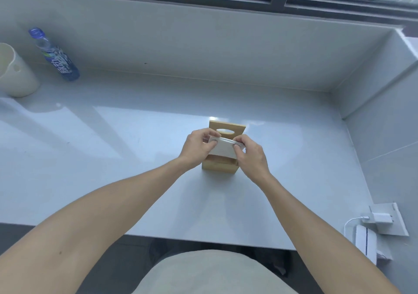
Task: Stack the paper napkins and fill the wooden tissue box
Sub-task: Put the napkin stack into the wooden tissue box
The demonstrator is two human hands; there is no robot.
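Both hands over the middle of the pale tabletop (pixel 135 158), gripping one stack of white paper napkins (pixel 224 150) between them. Left hand (pixel 196 146) pinching the stack's left end, thumb on the near face, fingers (pixel 204 134) curled over the far edge. Right hand (pixel 252 155) pinching the right end the same way, thumb pressed to the near face. Directly beneath the fingers, the wooden tissue box (pixel 219 166) standing on the tabletop, open at the top, the napkins' lower edge at or perhaps just inside its mouth; hard to tell which. Just beyond the fingers, a wooden lid (pixel 235 128) with an oval slot, apparently lying flat. Far left of the fingers, near the wall, a blue-labelled bottle (pixel 56 56) and a cream cup (pixel 15 72). Low right, a white charger (pixel 375 219) plugged into a wall socket.
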